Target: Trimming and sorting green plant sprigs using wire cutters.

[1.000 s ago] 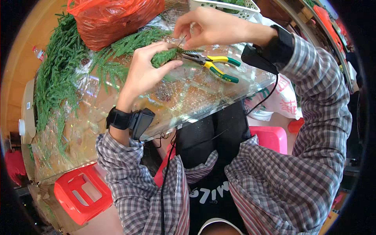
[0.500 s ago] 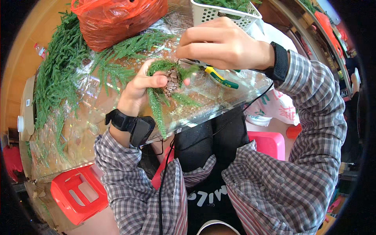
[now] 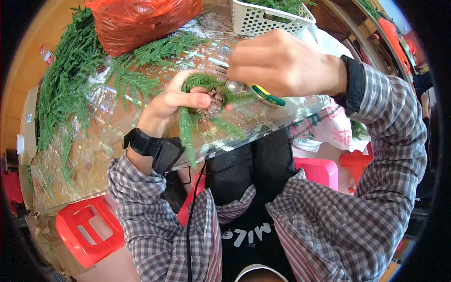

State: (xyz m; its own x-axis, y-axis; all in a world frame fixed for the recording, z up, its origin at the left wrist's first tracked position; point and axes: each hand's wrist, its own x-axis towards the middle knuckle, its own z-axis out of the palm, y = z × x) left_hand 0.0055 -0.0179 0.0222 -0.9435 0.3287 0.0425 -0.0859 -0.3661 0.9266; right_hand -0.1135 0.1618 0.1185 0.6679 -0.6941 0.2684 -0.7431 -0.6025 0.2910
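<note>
Pine cone (image 3: pixel 217 102) is in the left hand (image 3: pixel 181 99), held up over the table (image 3: pixel 112 145) fairly close to its near edge. That hand is closed around it, thumb across the front of the cone, other fingers mostly hidden behind. Main thing to notice: the cone sits to the left of the right hand (image 3: pixel 282 66) and a bit closer to the near edge, with a small gap between. Right hand's fingers are curled in together, back of the hand up, so I can't tell if anything's pinched in there. Cone's own long axis is hard to read, but the longest of the evergreen sprigs (image 3: pixel 206 81) around it droops toward the near edge.

Texture-wise: cone is brown, woody, overlapping scales; sprigs are soft, feathery needles. Pliers (image 3: pixel 268 95) with yellow and green grips are half covered by the right hand. Shiny, crinkly orange-red plastic bag (image 3: pixel 145 23) toward the far edge, stiff white perforated basket (image 3: pixel 249 23) right of it, shaggy evergreen pile (image 3: pixel 66 94) along the left side.
</note>
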